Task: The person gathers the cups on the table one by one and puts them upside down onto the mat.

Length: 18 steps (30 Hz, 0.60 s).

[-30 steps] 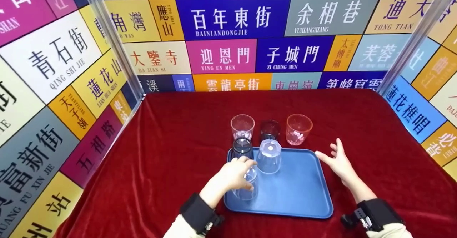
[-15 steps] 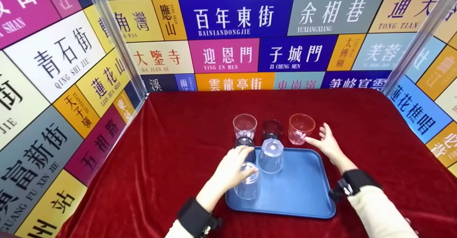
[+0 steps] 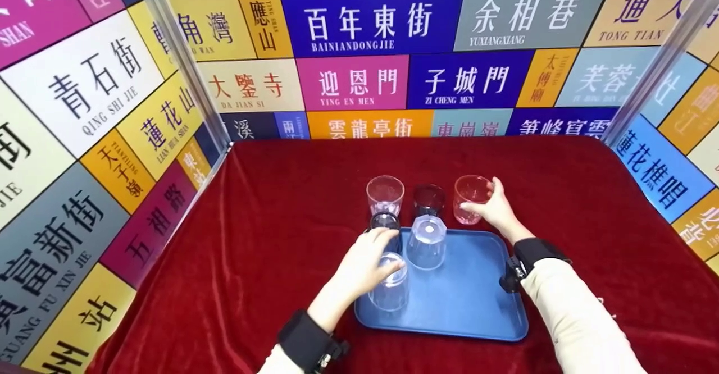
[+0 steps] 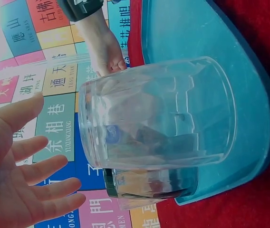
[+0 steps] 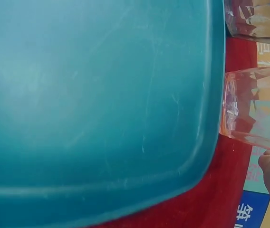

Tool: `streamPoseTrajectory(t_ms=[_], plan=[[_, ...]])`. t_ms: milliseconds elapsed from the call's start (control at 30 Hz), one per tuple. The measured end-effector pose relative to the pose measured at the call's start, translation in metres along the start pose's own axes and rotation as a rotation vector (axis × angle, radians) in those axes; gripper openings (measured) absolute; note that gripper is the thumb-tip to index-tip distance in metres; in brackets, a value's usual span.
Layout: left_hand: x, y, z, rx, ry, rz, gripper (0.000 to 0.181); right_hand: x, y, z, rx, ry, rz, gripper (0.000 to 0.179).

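**Even up your right hand [image 3: 496, 205] on the pink see-through tumbler [image 3: 467, 193]**

The tumbler stands upright, right of centre in the head frame, just behind the flat blue rectangular tray [image 3: 469, 301]. Your thumb crosses its near wall and your fingers reach round its right side; whether they press firmly, I cannot tell. Bring both in evenly at mid-wall, since a one-sided push could tip it toward the dark smoky glass [image 3: 428, 197] on its left. Your left hand [image 3: 359, 261], fingers spread wide and holding nothing, hangs near the centre beside an upturned clear tumbler [image 3: 389, 296]; mind that thumb so it doesn't knock it.
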State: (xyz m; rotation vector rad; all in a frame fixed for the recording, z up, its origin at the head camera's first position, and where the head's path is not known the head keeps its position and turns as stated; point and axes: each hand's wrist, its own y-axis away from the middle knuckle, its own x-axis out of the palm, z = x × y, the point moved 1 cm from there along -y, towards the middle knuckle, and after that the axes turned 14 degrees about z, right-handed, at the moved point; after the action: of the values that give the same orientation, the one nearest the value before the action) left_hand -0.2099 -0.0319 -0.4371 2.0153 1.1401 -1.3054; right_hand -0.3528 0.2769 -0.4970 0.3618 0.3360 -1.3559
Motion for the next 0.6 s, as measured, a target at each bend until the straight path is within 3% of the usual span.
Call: streamPoseTrajectory(t_ms=[600], plan=[[-0.0007, 0.0012, -0.0003, -0.004, 0.01, 0.006, 0.05, -0.0007, 0.0006, 0.0021, 0.008, -0.025, -0.042, 0.097]])
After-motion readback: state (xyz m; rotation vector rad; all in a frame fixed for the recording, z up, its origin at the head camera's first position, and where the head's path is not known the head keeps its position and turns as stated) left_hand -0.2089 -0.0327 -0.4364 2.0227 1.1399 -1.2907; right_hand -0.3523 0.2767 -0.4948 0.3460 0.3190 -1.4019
